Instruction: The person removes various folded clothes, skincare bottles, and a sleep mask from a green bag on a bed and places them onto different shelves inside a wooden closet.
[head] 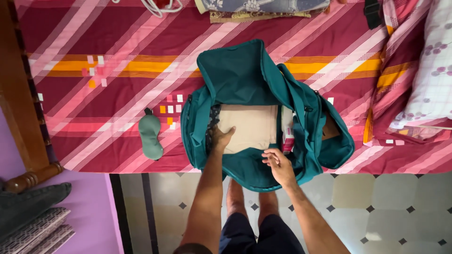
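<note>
Here, a soft teal fabric duffel bag (263,94) lies unzipped on a bed covered with a maroon, pink and orange striped cotton sheet (117,70), its lid flap thrown back, and a flat, smooth beige folded garment (252,127) already rests inside beside a slim pink and white box (287,136). The left hand (220,138) presses on the garment's near corner, fingers spread flat, while the right hand (278,164) hovers at the bag's front rim, fingers loosely curled and holding nothing. A padded grey-green sleep mask (150,135) still lies outside on the sheet, so packing looks partly done.
</note>
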